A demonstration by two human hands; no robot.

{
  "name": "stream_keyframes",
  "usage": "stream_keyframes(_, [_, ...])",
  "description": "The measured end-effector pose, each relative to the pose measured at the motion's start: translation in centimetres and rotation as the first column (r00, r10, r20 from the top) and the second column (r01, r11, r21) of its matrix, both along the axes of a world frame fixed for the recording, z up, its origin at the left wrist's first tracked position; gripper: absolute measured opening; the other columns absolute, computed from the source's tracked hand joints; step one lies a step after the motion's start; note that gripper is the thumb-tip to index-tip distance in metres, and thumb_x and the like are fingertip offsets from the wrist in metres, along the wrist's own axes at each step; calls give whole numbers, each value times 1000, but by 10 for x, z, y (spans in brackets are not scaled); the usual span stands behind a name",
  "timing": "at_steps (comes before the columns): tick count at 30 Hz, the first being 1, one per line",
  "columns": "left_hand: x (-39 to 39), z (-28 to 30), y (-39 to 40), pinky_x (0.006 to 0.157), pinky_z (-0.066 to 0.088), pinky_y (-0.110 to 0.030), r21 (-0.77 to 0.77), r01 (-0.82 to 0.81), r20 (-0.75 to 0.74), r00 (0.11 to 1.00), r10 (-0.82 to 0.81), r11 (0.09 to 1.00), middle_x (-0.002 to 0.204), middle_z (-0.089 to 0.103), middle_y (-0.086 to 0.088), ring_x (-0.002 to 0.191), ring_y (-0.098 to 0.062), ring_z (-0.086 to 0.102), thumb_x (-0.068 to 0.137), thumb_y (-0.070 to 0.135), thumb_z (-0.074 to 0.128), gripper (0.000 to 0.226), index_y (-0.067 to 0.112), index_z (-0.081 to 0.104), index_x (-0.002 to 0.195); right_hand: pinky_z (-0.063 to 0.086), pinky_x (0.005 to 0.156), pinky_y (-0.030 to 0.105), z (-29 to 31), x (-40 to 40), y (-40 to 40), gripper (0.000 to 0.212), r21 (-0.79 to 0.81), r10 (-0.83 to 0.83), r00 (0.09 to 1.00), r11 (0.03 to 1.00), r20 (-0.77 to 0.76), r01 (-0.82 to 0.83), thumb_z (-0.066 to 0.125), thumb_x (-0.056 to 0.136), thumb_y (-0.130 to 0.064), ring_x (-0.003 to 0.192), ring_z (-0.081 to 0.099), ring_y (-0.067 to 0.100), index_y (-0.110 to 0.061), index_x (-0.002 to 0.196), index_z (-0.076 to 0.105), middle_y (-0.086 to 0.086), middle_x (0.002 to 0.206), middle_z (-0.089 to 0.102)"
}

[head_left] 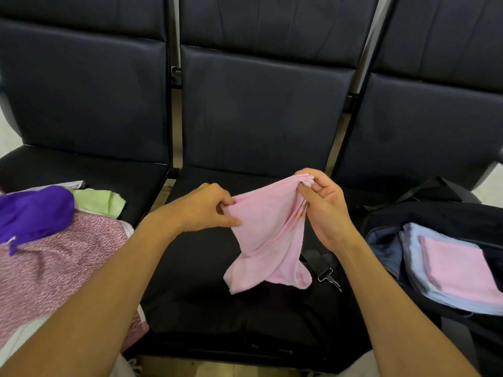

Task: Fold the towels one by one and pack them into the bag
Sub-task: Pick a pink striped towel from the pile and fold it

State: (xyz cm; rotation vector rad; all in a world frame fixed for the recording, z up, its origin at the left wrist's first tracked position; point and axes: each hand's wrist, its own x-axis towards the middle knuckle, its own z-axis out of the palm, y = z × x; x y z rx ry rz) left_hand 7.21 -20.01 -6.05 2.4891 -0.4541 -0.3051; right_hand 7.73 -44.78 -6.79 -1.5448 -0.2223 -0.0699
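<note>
Fingertips of the right hand (pixel 322 206) pinch a bunched corner of the small pale pink terry towel (pixel 268 235), while the left hand (pixel 206 209) pinches its opposite edge; the cloth sags crumpled between them above the middle black padded seat (pixel 206 295) of the bench. Because several layers are gathered in the right pinch, the fold could come out skewed, or a corner could slip and drop onto the seat. To the right, the open dark fabric bag (pixel 424 213) already holds folded blue and pink towels (pixel 457 268); unfolded purple, green and patterned cloths (pixel 54 240) wait on the left.
</note>
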Motion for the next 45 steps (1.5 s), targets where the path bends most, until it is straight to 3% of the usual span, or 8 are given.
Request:
stream_keyframes(3, [1,5,2,68,53,-24,-74,-136,271,951,151,988,93,70,2,74,-6,62,86,36,70,25,14,75,96,55,91,33,0,1,0,19,20,-71,997,997,-11,71,55,99,-9,107,66,17,-17,111,67,-4,106,72])
stream_keyframes(8, [3,20,4,76,55,-29,-232,-156,630,728,270,960,93,69,-4,81,-12,63,90,34,63,29,7,73,98,55,96,46,1,1,5,24,46,-145,989,988,6,144,59,97,-13,110,67,22,-11,120,66,5,115,72])
stream_keyframes(16, [0,43,-4,85,40,-5,-349,-30,794,522,313,936,98,62,-13,90,1,48,92,8,63,13,0,65,101,60,85,44,19,-6,16,24,39,-194,969,981,151,190,56,101,-16,106,69,21,-20,121,66,2,112,73])
stream_keyframes(21, [-9,44,-9,95,52,-34,-604,-104,530,688,496,790,121,52,10,111,-9,53,96,19,58,31,18,50,127,58,85,38,22,-8,21,18,-100,-229,935,959,270,264,52,103,-20,101,67,16,-25,116,63,-3,109,69])
stream_keyframes(30, [-12,35,-15,72,49,-13,-682,-211,236,844,483,701,98,57,11,87,0,57,102,31,45,20,14,54,108,48,57,15,24,-12,16,16,-107,-223,944,961,242,255,47,104,-21,66,60,0,-29,112,59,-11,87,65])
stream_keyframes(34, [-14,36,-24,81,52,-30,-749,-309,-23,896,443,586,106,59,-2,92,-14,59,103,39,38,35,10,54,115,49,59,14,23,-10,15,19,-91,-261,948,956,180,281,48,104,-21,68,61,-3,-13,111,63,-20,83,65])
stream_keyframes(40, [-20,38,-32,68,54,-30,-710,-554,-443,831,335,434,95,71,1,88,-17,68,98,55,38,44,24,66,110,54,70,22,19,-8,13,18,-109,-286,955,950,84,294,47,104,-26,80,65,1,-22,103,65,-21,88,67])
stream_keyframes(45, [-18,31,-25,87,55,-40,-640,-719,-713,687,137,271,110,73,-4,104,-23,68,92,47,58,37,20,71,113,44,55,16,19,-8,12,29,-85,-291,956,952,34,293,47,104,-23,57,51,-2,-23,76,57,-18,64,58])
